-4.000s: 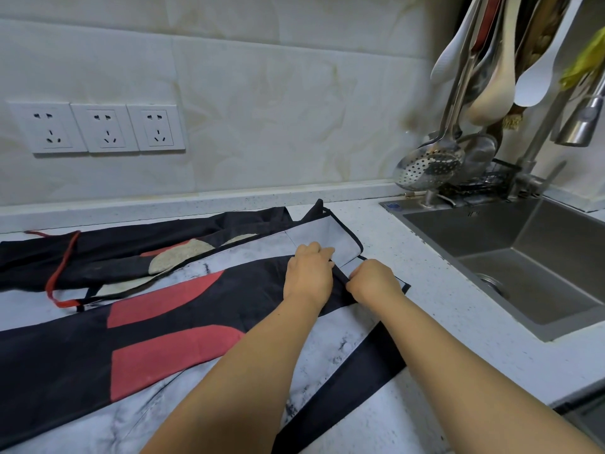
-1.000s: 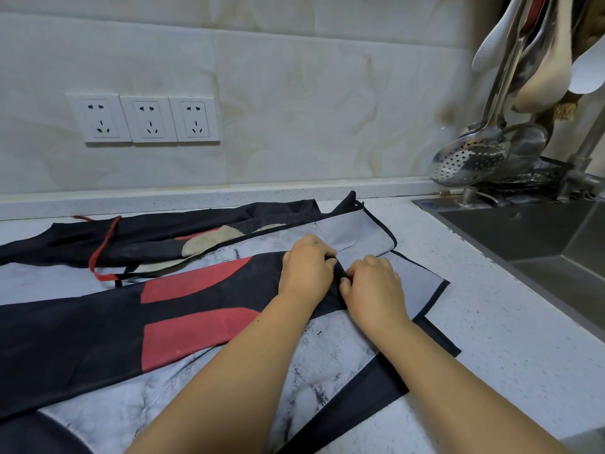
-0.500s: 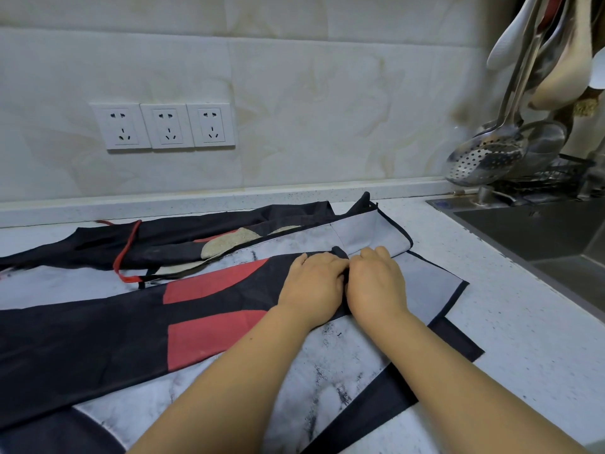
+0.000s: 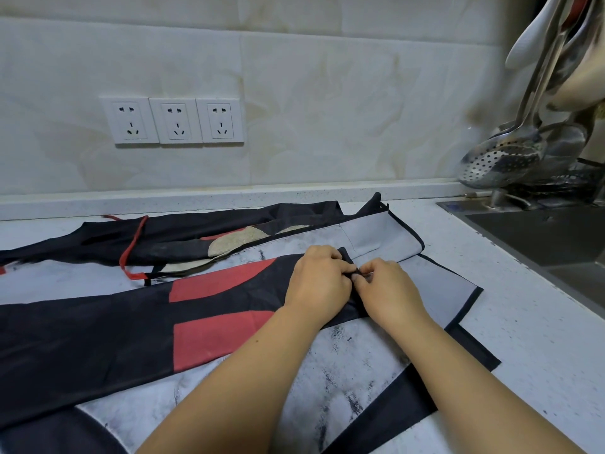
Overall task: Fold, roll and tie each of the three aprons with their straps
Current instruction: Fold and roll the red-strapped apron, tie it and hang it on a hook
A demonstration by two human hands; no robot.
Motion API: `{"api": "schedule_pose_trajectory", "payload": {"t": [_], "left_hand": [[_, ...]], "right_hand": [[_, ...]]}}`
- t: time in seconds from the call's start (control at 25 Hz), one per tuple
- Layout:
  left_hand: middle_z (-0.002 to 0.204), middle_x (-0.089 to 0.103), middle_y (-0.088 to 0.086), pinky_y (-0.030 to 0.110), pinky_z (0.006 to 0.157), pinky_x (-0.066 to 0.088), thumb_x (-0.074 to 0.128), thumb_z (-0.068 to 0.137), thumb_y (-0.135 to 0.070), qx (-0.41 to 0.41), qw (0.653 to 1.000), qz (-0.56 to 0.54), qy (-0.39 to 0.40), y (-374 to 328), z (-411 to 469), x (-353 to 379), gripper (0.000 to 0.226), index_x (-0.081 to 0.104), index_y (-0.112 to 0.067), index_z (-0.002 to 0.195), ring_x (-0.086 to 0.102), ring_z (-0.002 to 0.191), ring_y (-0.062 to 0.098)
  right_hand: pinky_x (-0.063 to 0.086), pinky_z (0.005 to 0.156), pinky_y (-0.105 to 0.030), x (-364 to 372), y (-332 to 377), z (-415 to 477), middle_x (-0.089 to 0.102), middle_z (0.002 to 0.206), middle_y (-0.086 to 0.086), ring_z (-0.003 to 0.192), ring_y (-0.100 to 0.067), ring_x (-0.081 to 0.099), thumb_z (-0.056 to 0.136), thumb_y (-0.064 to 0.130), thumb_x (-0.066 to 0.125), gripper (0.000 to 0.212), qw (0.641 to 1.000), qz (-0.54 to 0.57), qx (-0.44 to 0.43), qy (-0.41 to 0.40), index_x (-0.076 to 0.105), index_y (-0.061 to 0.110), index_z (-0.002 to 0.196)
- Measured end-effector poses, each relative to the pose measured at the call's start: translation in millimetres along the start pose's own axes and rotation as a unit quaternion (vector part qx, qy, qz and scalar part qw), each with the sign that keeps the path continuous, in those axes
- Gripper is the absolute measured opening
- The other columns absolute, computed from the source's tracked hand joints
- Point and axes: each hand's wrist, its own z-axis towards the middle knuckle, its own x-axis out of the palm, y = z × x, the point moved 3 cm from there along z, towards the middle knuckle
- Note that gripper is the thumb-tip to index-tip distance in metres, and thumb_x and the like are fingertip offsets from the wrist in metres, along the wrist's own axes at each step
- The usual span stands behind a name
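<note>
Both the left hand (image 4: pixel 319 283) and right hand (image 4: pixel 389 290) pinched the dark right edge of the black-and-red apron (image 4: pixel 98 329), fingers (image 4: pixel 376 268) curled. It lay flat along the worktop (image 4: pixel 523 322), left of the sink (image 4: pixel 556 237).

Your left hand (image 4: pixel 319 283) and right hand (image 4: pixel 389 290) meet at the right end of the near apron (image 4: pixel 98 339), which lies on the counter (image 4: pixel 523 322) before the far apron (image 4: pixel 196 231), with sockets (image 4: pixel 176 120) on the wall (image 4: pixel 327 93) behind and the sink (image 4: pixel 540 237) to your right.

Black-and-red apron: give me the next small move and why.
Probably roll the pinched end leftward one tight turn. The left hand and right hand pinch the right end of the black-and-red apron, which lies folded in a long band, not yet rolled.
</note>
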Motion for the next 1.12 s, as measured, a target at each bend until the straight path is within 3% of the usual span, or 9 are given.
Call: {"api": "schedule_pose_trajectory", "payload": {"t": [0.16, 0.32, 0.44, 0.52, 0.64, 0.72, 0.96, 1.12], "left_hand": [[0.135, 0.055, -0.01, 0.032, 0.108, 0.028, 0.055, 0.09, -0.02, 0.022, 0.999, 0.05, -0.004, -3.4, -0.8, -3.7, 0.032, 0.071, -0.029, 0.116, 0.038, 0.132, 0.014], [0.121, 0.063, -0.01, 0.032, 0.101, 0.034, 0.056, 0.086, -0.015, 0.002, 1.0, 0.024, -0.017, -3.7, -2.1, -7.7, 0.032, 0.069, -0.027, 0.112, 0.049, 0.118, 0.016], [0.118, 0.06, -0.006, 0.032, 0.094, 0.035, 0.045, 0.088, -0.017, -0.002, 0.999, 0.054, -0.005, -5.1, -3.9, -7.4, 0.043, 0.062, -0.031, 0.125, 0.048, 0.113, 0.019], [0.115, 0.061, -0.006, 0.032, 0.091, 0.033, 0.032, 0.085, -0.024, -0.011, 0.996, 0.084, 0.011, -5.3, -4.2, -7.8, 0.051, 0.066, -0.035, 0.122, 0.048, 0.112, 0.019], [0.118, 0.065, -0.007, 0.032, 0.096, 0.037, 0.041, 0.088, -0.021, -0.03, 0.996, 0.085, 0.016, -0.9, -1.5, -12.4, 0.041, 0.07, -0.034, 0.116, 0.051, 0.116, 0.018], [0.121, 0.065, -0.006, 0.033, 0.099, 0.038, 0.048, 0.088, -0.018, -0.031, 0.997, 0.07, 0.015, 3.0, -0.2, -14.4, 0.04, 0.069, -0.034, 0.118, 0.05, 0.118, 0.019], [0.122, 0.056, -0.005, 0.029, 0.1, 0.034, 0.052, 0.09, -0.018, -0.031, 0.999, 0.03, 0.002, 9.9, -1.6, -13.1, 0.034, 0.066, -0.03, 0.119, 0.045, 0.118, 0.018], [0.121, 0.055, -0.004, 0.03, 0.099, 0.033, 0.051, 0.091, -0.018, -0.037, 0.999, 0.028, 0.0, 12.3, -1.9, -12.4, 0.042, 0.058, -0.034, 0.128, 0.043, 0.118, 0.018]], "right_hand": [[0.044, 0.078, -0.032, 1.7, -1.9, 3.6, 0.059, 0.109, -0.01, 0.102, -0.027, 0.056, 0.096, 0.033, 0.05, 0.025, 0.999, -0.028, -0.002, 0.022, 0.068, 0.019, 0.106], [0.038, 0.067, -0.029, -0.7, 7.9, 2.2, 0.056, 0.101, -0.004, 0.099, -0.025, 0.054, 0.091, 0.024, 0.054, 0.019, 0.997, -0.068, -0.035, -0.011, 0.068, 0.015, 0.099], [0.033, 0.066, -0.029, 3.9, 18.9, -2.9, 0.042, 0.093, -0.001, 0.102, -0.024, 0.048, 0.092, 0.017, 0.048, 0.019, 0.988, -0.128, -0.08, -0.03, 0.063, 0.012, 0.102], [0.031, 0.066, -0.028, 7.7, 20.8, -5.1, 0.038, 0.091, 0.001, 0.097, -0.022, 0.046, 0.096, 0.018, 0.044, 0.021, 0.985, -0.134, -0.105, -0.027, 0.062, 0.012, 0.103], [0.035, 0.067, -0.029, 5.3, 12.8, -3.7, 0.049, 0.093, 0.001, 0.094, -0.02, 0.054, 0.098, 0.023, 0.042, 0.024, 0.996, -0.009, -0.085, 0.005, 0.065, 0.017, 0.092], [0.04, 0.074, -0.026, -0.1, 4.5, -1.5, 0.061, 0.1, 0.005, 0.094, -0.014, 0.057, 0.095, 0.022, 0.048, 0.021, 0.995, 0.094, -0.037, 0.007, 0.069, 0.021, 0.101], [0.05, 0.086, -0.036, 2.4, 4.1, -0.8, 0.07, 0.1, 0.004, 0.099, -0.019, 0.062, 0.092, 0.036, 0.059, 0.022, 0.999, 0.027, -0.006, 0.02, 0.071, 0.022, 0.102], [0.051, 0.079, -0.035, 2.5, 8.5, -0.5, 0.068, 0.087, 0.001, 0.091, -0.021, 0.062, 0.089, 0.032, 0.06, 0.017, 1.0, 0.01, -0.009, 0.029, 0.068, 0.017, 0.087]]}}
